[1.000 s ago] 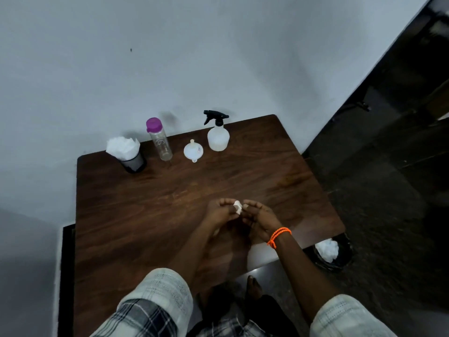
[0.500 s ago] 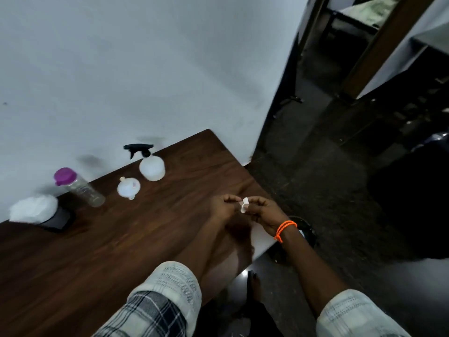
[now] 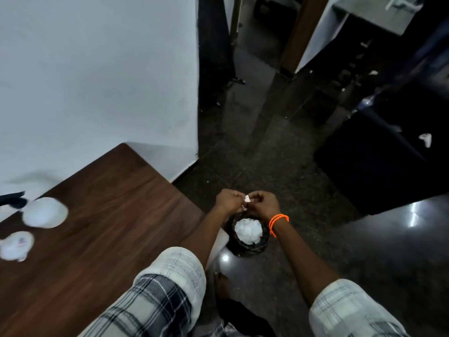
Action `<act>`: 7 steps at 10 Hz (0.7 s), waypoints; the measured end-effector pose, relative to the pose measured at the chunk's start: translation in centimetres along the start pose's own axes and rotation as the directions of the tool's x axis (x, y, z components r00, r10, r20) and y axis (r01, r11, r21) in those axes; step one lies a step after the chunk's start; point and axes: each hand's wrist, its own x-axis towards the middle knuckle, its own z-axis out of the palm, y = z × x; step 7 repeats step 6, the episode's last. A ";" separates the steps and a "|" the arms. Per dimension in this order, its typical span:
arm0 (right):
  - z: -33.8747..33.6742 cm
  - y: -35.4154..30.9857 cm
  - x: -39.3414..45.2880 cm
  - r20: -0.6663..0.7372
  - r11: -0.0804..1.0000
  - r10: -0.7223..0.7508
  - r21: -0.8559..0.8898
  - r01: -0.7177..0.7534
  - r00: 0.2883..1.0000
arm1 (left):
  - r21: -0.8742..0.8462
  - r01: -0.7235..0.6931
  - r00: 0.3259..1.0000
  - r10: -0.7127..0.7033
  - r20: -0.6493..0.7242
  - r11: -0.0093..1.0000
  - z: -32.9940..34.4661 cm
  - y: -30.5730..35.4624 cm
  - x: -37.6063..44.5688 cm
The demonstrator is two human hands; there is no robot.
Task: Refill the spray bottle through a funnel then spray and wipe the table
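Note:
Both my hands pinch a small crumpled white tissue (image 3: 246,198) between them. My left hand (image 3: 229,201) and my right hand (image 3: 263,204) are off the right edge of the brown wooden table (image 3: 104,215), directly above a dark woven bin (image 3: 250,248) on the floor. The bin holds white crumpled tissues (image 3: 248,231). At the left edge, blurred, stand the white spray bottle (image 3: 45,212) with its black trigger head and the white funnel (image 3: 15,245).
A white wall runs behind the table and ends at a corner near the middle. Dark stone floor lies to the right, with a wooden post (image 3: 295,37) and dark furniture (image 3: 379,164) beyond. My bare foot (image 3: 222,284) is below the bin.
My view has swung right, so the bottles slid to the left edge. Both hands carried the tissue wad from over the table to above the floor bin.

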 end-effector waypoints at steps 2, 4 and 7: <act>-4.6 2.8 3.2 -0.087 0.991 0.071 -0.108 -0.080 0.994 | 0.204 -0.023 0.997 0.007 0.080 0.979 6.0 2.8 2.1; -7.2 4.6 5.8 -0.060 0.975 0.090 -0.198 -0.100 0.994 | 0.370 -0.056 0.990 0.004 0.139 0.927 8.7 3.6 4.8; -9.4 5.8 7.5 -0.077 0.948 0.201 -0.234 -0.214 0.976 | 0.619 -0.050 0.999 0.029 0.044 0.784 8.8 4.5 5.7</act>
